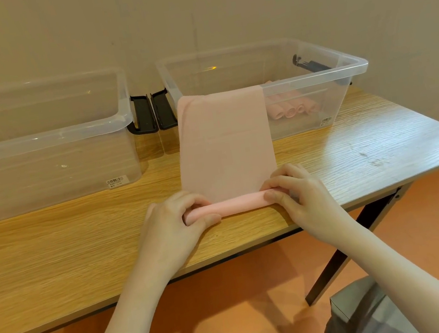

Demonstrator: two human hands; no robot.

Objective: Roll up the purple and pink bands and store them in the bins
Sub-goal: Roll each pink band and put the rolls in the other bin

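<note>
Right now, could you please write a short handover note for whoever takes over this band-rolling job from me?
Left hand and right hand each grip one end of the started roll of the pink band near the table's front edge.
The band's unrolled part runs up over the front rim of the right bin.
Done: several rolled pink bands lie in the right bin.
The left bin looks empty; no purple band is in view.
Left: finish this roll and store it in the right bin.

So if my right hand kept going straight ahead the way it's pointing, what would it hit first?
Probably the front wall of the right bin, where the pink band drapes over; the right hand points up-left, though depth is hard to judge.
</note>
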